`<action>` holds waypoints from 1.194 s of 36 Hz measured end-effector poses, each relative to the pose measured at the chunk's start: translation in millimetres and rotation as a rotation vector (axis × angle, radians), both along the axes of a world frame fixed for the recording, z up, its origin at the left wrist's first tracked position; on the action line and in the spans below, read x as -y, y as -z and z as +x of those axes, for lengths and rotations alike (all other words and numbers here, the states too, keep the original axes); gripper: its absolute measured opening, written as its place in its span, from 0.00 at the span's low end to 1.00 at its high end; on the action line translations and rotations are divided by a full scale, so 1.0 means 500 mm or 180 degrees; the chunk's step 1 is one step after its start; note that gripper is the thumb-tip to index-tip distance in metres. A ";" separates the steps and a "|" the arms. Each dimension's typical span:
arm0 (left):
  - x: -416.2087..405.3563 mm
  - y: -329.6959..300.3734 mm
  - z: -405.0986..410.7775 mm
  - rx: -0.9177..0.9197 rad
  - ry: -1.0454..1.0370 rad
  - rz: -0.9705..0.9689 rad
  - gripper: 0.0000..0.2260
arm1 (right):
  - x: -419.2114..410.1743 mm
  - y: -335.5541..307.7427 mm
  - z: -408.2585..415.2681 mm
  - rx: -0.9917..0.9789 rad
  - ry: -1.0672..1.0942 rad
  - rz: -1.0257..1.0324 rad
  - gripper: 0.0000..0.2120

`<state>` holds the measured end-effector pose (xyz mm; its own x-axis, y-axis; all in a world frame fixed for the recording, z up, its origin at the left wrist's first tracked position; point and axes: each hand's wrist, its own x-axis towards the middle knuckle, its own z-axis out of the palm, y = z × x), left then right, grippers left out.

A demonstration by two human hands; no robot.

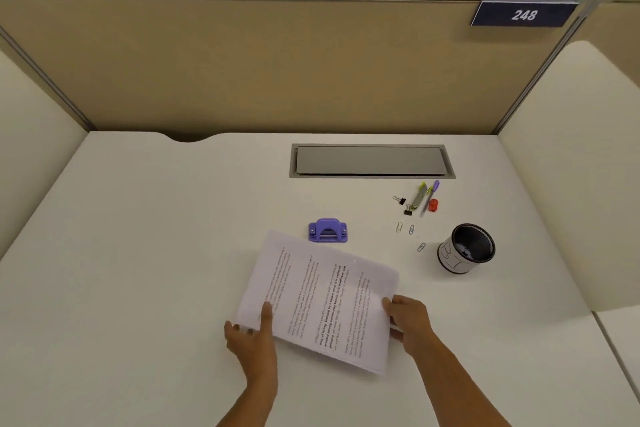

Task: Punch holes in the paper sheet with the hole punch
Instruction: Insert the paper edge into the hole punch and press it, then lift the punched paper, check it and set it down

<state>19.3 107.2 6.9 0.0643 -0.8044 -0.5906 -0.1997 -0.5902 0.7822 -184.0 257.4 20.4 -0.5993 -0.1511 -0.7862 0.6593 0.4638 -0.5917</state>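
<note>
A printed paper sheet (pixel 322 298) is held slightly above the white desk, turned at an angle with its text running sideways. My left hand (pixel 251 336) pinches its near left corner, thumb on top. My right hand (pixel 408 321) grips its right edge. A purple hole punch (pixel 327 230) stands on the desk just beyond the sheet's far edge, apart from both hands.
A black mesh pen cup (pixel 467 248) stands at the right. Paper clips (pixel 399 227), binder clips (pixel 400 200), pens (pixel 424 198) and a small red item (pixel 433 205) lie behind it. A grey cable hatch (pixel 372 161) is set in the desk (pixel 156 253) near the partition walls.
</note>
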 end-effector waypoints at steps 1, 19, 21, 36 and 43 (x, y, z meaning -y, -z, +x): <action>-0.009 -0.009 -0.004 -0.0275 -0.0161 0.0179 0.43 | 0.000 -0.004 0.004 -0.0014 0.0017 -0.0064 0.04; -0.001 -0.144 -0.017 -0.1672 0.0163 -0.0241 0.17 | -0.006 -0.069 0.032 -0.0337 -0.0315 -0.0938 0.07; 0.012 -0.153 -0.019 -0.1663 0.0209 -0.0336 0.18 | -0.008 -0.074 0.028 -0.0278 -0.0474 -0.1033 0.07; 0.083 -0.233 -0.011 -0.1006 0.1343 -0.1142 0.08 | 0.033 -0.163 -0.044 -0.1176 -0.1575 -0.1024 0.35; 0.091 -0.228 0.011 -0.0814 0.1982 -0.1144 0.08 | 0.102 -0.170 0.012 -0.1444 -0.2172 -0.1291 0.33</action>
